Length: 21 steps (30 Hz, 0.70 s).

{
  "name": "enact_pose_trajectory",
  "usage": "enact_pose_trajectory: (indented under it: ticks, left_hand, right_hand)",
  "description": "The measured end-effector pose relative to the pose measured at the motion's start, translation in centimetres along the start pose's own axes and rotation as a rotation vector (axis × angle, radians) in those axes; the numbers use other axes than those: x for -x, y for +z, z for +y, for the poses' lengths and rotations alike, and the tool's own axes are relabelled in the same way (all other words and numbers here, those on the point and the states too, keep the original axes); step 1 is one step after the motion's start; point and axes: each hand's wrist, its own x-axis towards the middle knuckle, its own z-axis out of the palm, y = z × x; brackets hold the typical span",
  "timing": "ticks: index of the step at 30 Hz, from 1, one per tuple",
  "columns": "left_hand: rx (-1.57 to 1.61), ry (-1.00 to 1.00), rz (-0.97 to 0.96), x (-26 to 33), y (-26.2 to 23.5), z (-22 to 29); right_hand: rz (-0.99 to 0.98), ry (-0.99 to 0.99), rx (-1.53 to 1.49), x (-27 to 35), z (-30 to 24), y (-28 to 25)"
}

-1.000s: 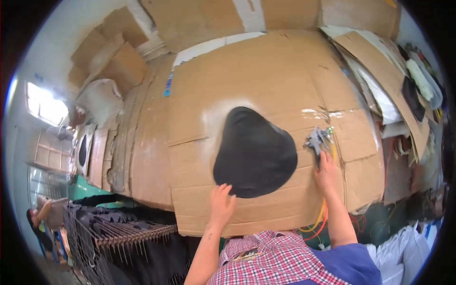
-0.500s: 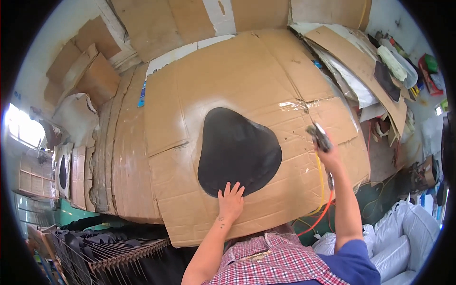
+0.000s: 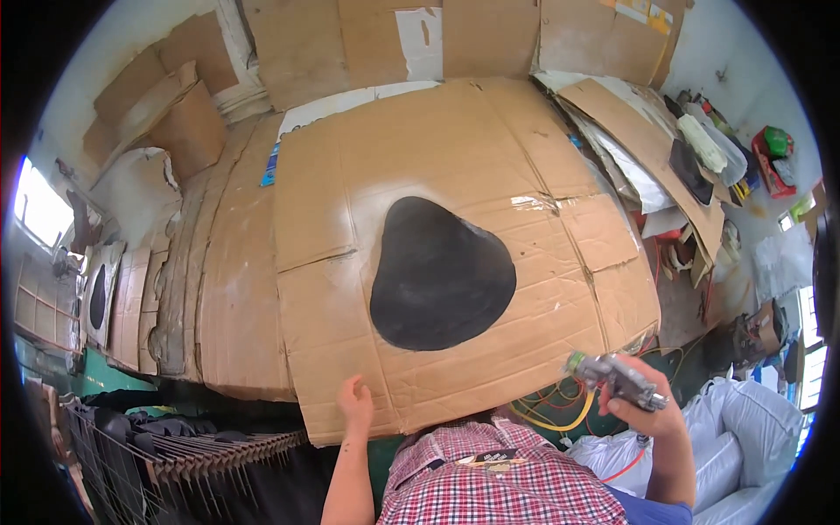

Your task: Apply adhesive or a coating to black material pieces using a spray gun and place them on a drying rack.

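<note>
A black, rounded three-lobed flat piece (image 3: 442, 276) lies on a big cardboard sheet (image 3: 420, 131), with a pale whitish haze on the board around its upper left edge. My left hand (image 3: 355, 404) is near the front edge of the cardboard, left of the black piece and apart from it. Its fingers look loosely extended, with nothing seen in them. In my right hand (image 3: 654, 416) is a metal spray gun (image 3: 621, 381), held beyond the cardboard's front right edge, its greenish nozzle end toward the left. An orange-red hose runs down below the gun.
On the left, a rack (image 3: 210, 451) holds several black pieces. White sacks (image 3: 735, 437) stand at the lower right, beside yellow and orange hoses (image 3: 551, 426). Loose cardboard sheets (image 3: 630, 131) lean at the right, and upright cardboard panels (image 3: 490, 39) line the back.
My left hand has come off the black piece and moved left and nearer. My right hand has lowered the spray gun toward me, off the cardboard. The view has shifted slightly.
</note>
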Motion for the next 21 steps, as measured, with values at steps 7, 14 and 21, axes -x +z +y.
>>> enact_pose_trajectory:
  ticks: [7, 14, 21]
  left_hand:
    - [0.254, -0.166, 0.144, 1.2, -1.0, -4.3]
    - [0.119, -0.251, 0.12, 1.4, -1.9, -4.5]
    - [0.204, -0.184, 0.199, 1.1, -2.5, -4.1]
  right_hand:
    - [0.088, 0.013, 0.295, 2.1, -2.9, -0.6]
    - [-0.035, -0.012, 0.05, 0.4, -3.0, 4.2]
    - [0.249, -0.072, 0.192, 0.4, -4.5, 3.3]
